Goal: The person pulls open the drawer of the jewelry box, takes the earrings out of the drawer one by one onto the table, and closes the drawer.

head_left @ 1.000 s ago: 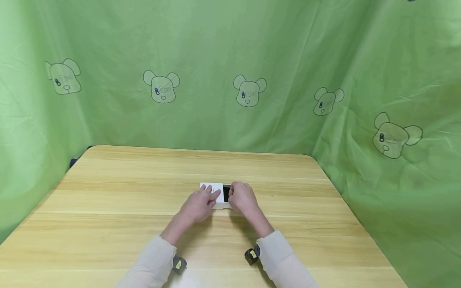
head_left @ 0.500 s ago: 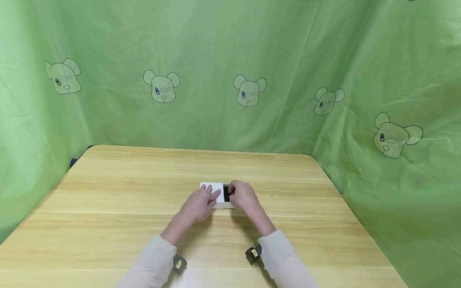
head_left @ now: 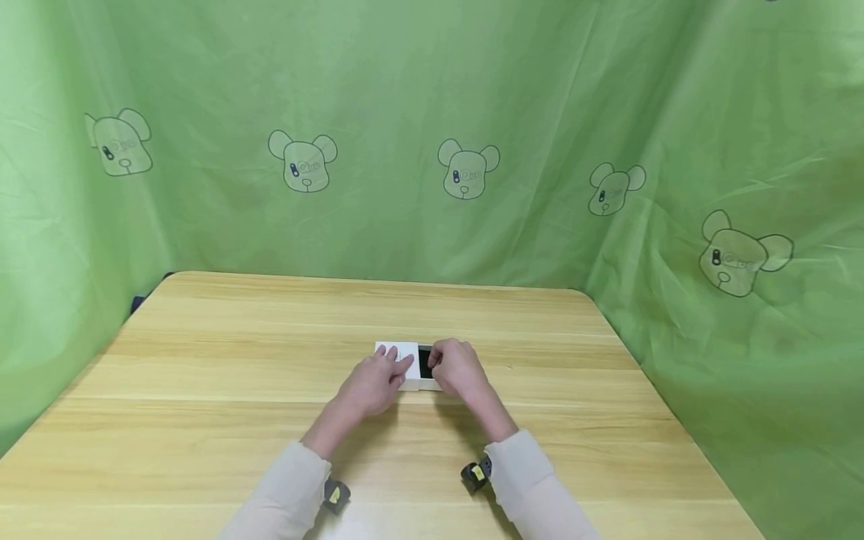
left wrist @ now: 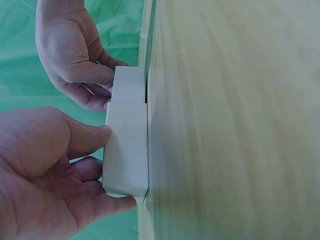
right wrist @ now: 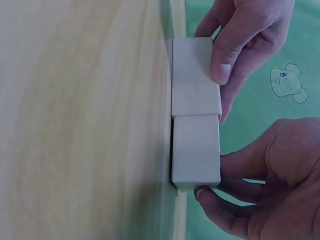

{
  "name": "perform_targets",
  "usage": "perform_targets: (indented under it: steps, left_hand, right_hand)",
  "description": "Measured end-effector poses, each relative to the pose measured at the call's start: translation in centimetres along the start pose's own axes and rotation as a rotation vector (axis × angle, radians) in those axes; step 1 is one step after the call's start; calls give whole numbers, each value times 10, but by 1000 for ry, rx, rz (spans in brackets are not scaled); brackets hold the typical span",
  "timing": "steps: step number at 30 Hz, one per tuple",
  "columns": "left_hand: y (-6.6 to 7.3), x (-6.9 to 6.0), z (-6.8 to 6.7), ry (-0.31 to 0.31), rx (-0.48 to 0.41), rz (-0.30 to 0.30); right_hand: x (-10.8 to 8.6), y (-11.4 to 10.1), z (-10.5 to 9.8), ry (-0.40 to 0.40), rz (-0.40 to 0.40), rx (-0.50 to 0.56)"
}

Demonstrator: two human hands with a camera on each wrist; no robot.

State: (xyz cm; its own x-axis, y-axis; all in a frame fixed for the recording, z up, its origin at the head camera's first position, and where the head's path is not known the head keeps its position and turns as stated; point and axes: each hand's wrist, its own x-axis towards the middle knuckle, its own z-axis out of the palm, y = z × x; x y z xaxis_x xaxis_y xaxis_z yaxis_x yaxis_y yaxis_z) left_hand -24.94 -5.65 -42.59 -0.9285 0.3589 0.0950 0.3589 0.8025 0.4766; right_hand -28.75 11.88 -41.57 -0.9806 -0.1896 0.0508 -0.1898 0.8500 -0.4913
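White sleeve [left wrist: 126,150], lying on wooden table [head_left: 270,360]; pale tray [right wrist: 196,150], projecting from sleeve's right end, dark interior [head_left: 425,364] showing; left hand [head_left: 371,384], gripping sleeve, thumb at upper near edge; right hand [head_left: 457,369], fingers bent, touching tray's outer end, cannot tell whether pinching

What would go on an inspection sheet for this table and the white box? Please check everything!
Surface: table, pale wood-look.
Job's things: white box, its tray poking partly out of the cover; black inside.
Clutter: one dark thing past the far left corner, unclear what.
Hands: left hand holds the cover; right hand grips the tray's outer end.
Cables: nothing seen.
Surroundings: green curtain, printed with cartoon animal heads.
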Motion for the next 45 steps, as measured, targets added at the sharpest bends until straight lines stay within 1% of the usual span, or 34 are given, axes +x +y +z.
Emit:
perform_targets:
  steps: [7,22,26,37,45]
  left_hand:
    - [-1,0,0,6,7,17]
    - [0,1,1,-1,-18,-4]
    - [-1,1,2,3,-12,0]
    - [-1,1,1,-1,-2,1]
    - [-1,1,1,5,-2,6]
  right_hand:
    - [0,1,0,8,-3,-5]
    - [-1,-1,2,30,-33,-12]
    - [0,0,2,44,-44,-13]
    - [-1,-1,0,40,-29,-4]
    - [-1,-1,-1,30,-1,-12]
